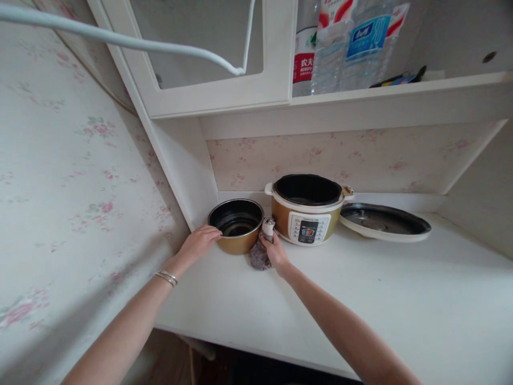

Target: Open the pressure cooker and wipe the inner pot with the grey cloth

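A gold inner pot [237, 224] with a dark inside stands on the white counter [360, 289], left of a gold rice cooker [308, 209] whose lid is off. My left hand [199, 241] rests against the pot's left outer wall, fingers curled on it. My right hand [275, 250] is closed round a grey and white cloth [261, 251], pressed between the pot and the cooker. A bracelet sits on my left wrist.
The cooker's lid [385, 220] lies upside down to the cooker's right. Above, a shelf [401, 88] holds water bottles [352, 43] beside a white cabinet door [208, 59]. A floral wall [68, 176] closes the left side. A white cord [120, 40] crosses overhead.
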`<state>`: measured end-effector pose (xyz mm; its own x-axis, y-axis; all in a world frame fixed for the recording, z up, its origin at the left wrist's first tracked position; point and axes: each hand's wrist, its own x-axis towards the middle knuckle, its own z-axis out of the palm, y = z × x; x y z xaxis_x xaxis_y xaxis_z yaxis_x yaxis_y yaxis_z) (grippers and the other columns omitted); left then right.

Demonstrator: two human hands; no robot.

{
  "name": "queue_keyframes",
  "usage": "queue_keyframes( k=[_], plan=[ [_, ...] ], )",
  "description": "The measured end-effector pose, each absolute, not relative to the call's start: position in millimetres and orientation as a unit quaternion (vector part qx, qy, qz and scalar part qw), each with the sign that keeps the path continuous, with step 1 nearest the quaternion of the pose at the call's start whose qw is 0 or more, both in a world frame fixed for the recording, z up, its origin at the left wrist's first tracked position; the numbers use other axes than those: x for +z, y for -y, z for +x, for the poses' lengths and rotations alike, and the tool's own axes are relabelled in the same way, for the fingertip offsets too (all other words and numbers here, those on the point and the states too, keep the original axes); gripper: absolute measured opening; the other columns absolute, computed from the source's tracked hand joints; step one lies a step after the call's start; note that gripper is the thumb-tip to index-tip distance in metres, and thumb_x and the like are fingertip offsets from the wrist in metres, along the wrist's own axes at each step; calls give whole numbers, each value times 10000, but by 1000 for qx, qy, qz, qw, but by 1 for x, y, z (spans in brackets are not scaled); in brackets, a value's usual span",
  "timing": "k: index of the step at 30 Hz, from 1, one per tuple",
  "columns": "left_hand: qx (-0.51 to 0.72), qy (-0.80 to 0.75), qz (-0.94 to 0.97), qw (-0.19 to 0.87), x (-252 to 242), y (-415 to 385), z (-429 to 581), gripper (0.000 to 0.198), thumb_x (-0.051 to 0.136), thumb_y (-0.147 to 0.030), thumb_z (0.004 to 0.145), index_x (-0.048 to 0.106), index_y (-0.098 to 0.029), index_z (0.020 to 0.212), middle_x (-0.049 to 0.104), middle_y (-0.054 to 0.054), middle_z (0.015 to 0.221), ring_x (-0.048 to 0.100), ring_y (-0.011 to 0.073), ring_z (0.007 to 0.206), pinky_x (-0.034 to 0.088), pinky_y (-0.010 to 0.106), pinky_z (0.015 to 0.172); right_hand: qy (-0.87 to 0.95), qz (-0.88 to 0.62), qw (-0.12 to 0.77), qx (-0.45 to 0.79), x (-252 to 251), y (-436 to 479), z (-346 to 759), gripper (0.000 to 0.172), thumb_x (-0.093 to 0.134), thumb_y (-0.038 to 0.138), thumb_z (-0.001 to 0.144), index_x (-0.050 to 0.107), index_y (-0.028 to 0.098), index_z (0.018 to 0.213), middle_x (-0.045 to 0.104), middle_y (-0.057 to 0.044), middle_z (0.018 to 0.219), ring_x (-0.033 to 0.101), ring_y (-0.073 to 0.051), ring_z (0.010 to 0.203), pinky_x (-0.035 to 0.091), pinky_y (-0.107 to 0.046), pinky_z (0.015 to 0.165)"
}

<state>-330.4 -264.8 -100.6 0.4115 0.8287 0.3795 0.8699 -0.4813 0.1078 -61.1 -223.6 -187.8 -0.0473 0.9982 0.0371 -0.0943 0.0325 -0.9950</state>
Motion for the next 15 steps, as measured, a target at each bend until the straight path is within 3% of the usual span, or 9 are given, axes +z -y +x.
queue_keyframes(
  k=[4,7,11,15],
  plan=[
    [-222,529,-817,60,-107,269,-275,268,435,-309,942,692,-232,954,706,21,945,631,154,867,348,391,1044,507,-475,521,496,-190,237,-70,558,558,394,791,483,274,1331,592,-46,1253,520,-249,1164,337,-410,1026],
    [-248,598,-757,83,-117,269,-221,308,381,-271,953,681,-199,961,681,59,894,612,187,892,398,384,962,514,-485,521,478,-194,248,-77,591,555,387,791,456,257,1358,570,-55,1284,504,-256,1193,327,-410,1038],
    [-281,653,-702,46,-119,263,-171,326,363,-198,936,622,-165,1131,663,108,1028,593,233,1022,344,460,1015,524,-469,520,485,-190,249,-75,548,553,391,795,495,263,1325,613,-51,1221,544,-256,1142,365,-402,1009],
    [-353,580,-733,-37,-102,259,-191,357,337,-194,941,559,-148,1217,581,128,1214,569,189,1108,435,342,967,520,-467,525,485,-185,238,-67,530,562,398,789,518,274,1303,621,-41,1216,555,-250,1127,375,-409,1005]
  ],
)
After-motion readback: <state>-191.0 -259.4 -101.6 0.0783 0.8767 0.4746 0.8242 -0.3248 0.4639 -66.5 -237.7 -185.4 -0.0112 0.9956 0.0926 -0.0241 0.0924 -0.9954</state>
